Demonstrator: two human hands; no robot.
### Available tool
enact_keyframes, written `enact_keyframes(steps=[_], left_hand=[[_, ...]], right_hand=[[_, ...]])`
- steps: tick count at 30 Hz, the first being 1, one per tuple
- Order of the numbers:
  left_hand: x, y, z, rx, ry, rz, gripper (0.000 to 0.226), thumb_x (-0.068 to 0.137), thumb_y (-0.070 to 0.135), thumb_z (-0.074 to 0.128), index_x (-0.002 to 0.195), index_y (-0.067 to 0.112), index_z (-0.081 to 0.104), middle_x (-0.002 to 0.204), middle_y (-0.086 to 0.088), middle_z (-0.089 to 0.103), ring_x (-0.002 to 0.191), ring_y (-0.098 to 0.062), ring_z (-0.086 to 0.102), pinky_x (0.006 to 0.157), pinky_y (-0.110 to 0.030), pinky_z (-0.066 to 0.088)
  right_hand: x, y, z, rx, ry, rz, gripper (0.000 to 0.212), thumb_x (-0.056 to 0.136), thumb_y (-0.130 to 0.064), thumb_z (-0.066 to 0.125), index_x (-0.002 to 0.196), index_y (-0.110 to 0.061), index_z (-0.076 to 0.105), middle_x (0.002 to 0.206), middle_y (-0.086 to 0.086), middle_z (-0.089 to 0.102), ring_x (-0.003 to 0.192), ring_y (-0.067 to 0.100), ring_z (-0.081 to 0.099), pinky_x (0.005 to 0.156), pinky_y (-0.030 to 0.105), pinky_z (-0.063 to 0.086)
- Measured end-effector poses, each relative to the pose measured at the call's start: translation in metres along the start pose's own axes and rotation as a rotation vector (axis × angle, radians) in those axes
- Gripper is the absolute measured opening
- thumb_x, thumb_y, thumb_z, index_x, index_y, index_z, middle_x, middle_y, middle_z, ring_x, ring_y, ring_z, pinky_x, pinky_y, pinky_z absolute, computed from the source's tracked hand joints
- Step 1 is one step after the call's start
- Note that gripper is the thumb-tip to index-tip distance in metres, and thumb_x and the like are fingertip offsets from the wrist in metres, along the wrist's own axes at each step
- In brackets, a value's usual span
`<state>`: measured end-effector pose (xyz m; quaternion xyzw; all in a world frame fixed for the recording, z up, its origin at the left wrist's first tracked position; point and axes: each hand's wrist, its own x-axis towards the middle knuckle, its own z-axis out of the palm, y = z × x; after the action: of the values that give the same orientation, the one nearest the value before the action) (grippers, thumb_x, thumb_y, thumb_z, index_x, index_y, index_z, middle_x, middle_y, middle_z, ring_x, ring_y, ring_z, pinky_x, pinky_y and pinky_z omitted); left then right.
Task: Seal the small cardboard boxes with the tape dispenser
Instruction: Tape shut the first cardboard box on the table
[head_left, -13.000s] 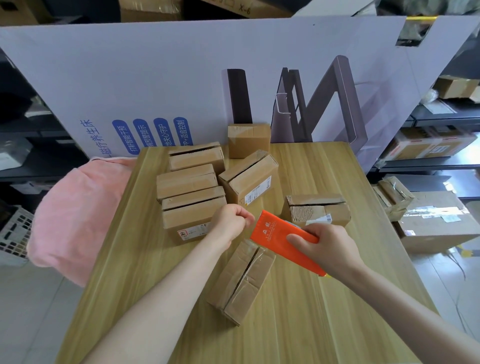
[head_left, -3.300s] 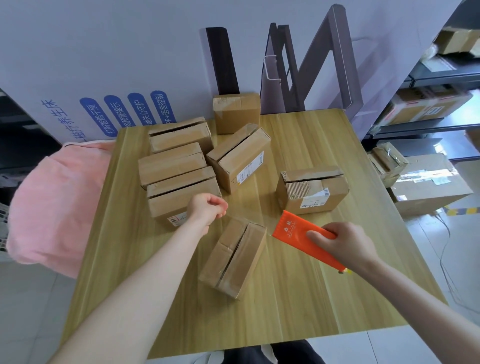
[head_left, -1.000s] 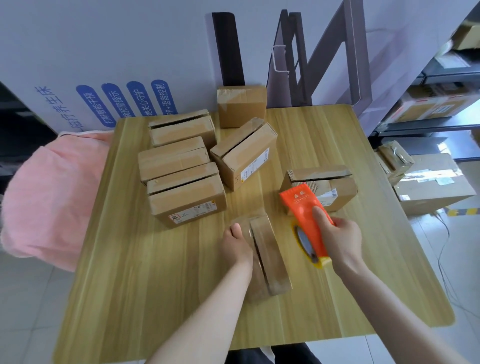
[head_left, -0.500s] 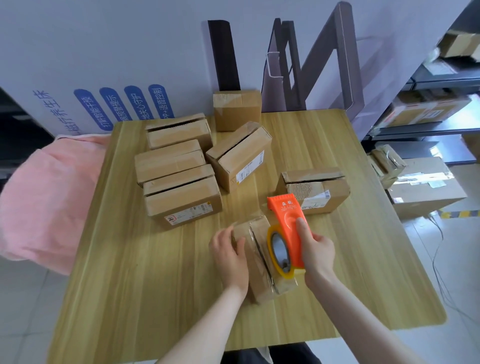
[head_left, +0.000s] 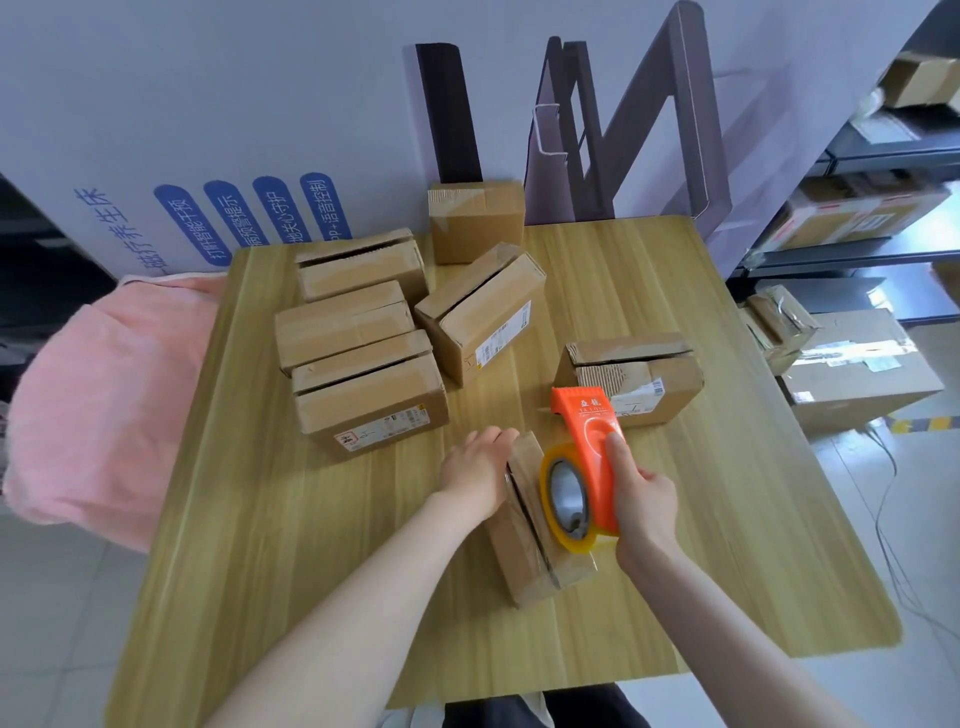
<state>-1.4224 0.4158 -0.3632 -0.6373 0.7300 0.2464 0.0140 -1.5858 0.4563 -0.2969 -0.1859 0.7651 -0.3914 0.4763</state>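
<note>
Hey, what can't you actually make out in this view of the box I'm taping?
Head view only:
1. Seam of the nearest box: how far clear tape runs along it is too faint to tell, and partly behind the tape dispenser.
2. That box's far end: covered by the left hand.
3. Label on the box on the right: print too small to read.

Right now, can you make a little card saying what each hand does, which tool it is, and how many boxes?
Left hand: rests on the near box, steadying it
Right hand: grips the tape dispenser
Tool: orange tape dispenser, held on top of the near box
Boxes: near box plus six other boxes on the table
Beside table: pink cloth, left
</note>
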Motion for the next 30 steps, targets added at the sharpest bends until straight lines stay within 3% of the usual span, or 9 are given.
enact_keyframes(steps=[4, 7, 11, 14, 18, 22, 30], left_hand=[[0.016, 0.007, -0.014, 0.114, -0.217, -0.020, 0.063, 0.082, 0.001, 0.058, 0.135, 0.026, 0.035, 0.127, -0.005, 0.041, 0.122, -0.029, 0.038, 0.094, -0.045, 0.038], [0.025, 0.009, -0.021, 0.172, -0.316, -0.019, 0.053, 0.084, 0.004, 0.059, 0.130, 0.022, 0.041, 0.128, -0.007, 0.041, 0.125, -0.032, 0.038, 0.093, -0.044, 0.042], [0.028, 0.010, -0.029, 0.211, -0.256, -0.062, 0.057, 0.083, 0.001, 0.060, 0.135, 0.017, 0.042, 0.133, -0.009, 0.045, 0.126, -0.032, 0.041, 0.095, -0.042, 0.043], [0.027, 0.016, -0.032, 0.291, -0.151, 0.040, 0.070, 0.077, -0.006, 0.063, 0.138, 0.016, 0.038, 0.133, -0.008, 0.043, 0.127, -0.030, 0.038, 0.100, -0.042, 0.039], [0.030, 0.020, -0.039, 0.321, -0.293, 0.134, 0.057, 0.079, -0.004, 0.064, 0.128, 0.015, 0.042, 0.123, -0.008, 0.046, 0.118, -0.031, 0.048, 0.086, -0.040, 0.044], [0.035, 0.024, -0.048, 0.419, -0.382, 0.228, 0.067, 0.079, 0.000, 0.065, 0.135, 0.021, 0.036, 0.128, -0.007, 0.045, 0.117, -0.028, 0.049, 0.079, -0.037, 0.046], [0.040, 0.026, -0.059, 0.474, -0.463, 0.272, 0.065, 0.075, 0.008, 0.073, 0.128, 0.029, 0.041, 0.124, -0.003, 0.044, 0.110, -0.025, 0.053, 0.069, -0.032, 0.039]], right_hand=[[0.000, 0.002, 0.000, -0.006, 0.007, -0.003, 0.051, 0.085, -0.054, 0.063, 0.072, -0.004, 0.062, 0.070, 0.012, 0.063, 0.063, 0.024, 0.059, 0.061, 0.033, 0.048], [0.001, 0.003, 0.000, 0.001, 0.010, 0.008, 0.052, 0.084, -0.054, 0.064, 0.076, -0.002, 0.064, 0.070, 0.013, 0.063, 0.063, 0.025, 0.059, 0.062, 0.034, 0.048], [0.004, 0.005, -0.002, 0.030, 0.026, 0.040, 0.053, 0.083, -0.055, 0.064, 0.078, -0.002, 0.065, 0.072, 0.013, 0.063, 0.065, 0.025, 0.059, 0.062, 0.034, 0.048], [0.003, 0.006, -0.004, 0.039, 0.017, 0.044, 0.054, 0.084, -0.055, 0.063, 0.079, -0.002, 0.066, 0.073, 0.013, 0.066, 0.065, 0.024, 0.061, 0.062, 0.033, 0.050], [0.001, 0.006, -0.004, 0.033, 0.001, 0.017, 0.053, 0.086, -0.054, 0.062, 0.079, -0.002, 0.068, 0.072, 0.013, 0.067, 0.060, 0.022, 0.061, 0.055, 0.029, 0.048], [-0.001, 0.006, -0.004, 0.039, 0.000, 0.010, 0.051, 0.085, -0.053, 0.063, 0.079, -0.003, 0.069, 0.071, 0.012, 0.069, 0.059, 0.020, 0.062, 0.053, 0.027, 0.049], [0.000, 0.006, -0.005, 0.041, 0.002, 0.025, 0.048, 0.086, -0.054, 0.062, 0.077, -0.007, 0.068, 0.072, 0.010, 0.068, 0.061, 0.021, 0.064, 0.053, 0.027, 0.049]])
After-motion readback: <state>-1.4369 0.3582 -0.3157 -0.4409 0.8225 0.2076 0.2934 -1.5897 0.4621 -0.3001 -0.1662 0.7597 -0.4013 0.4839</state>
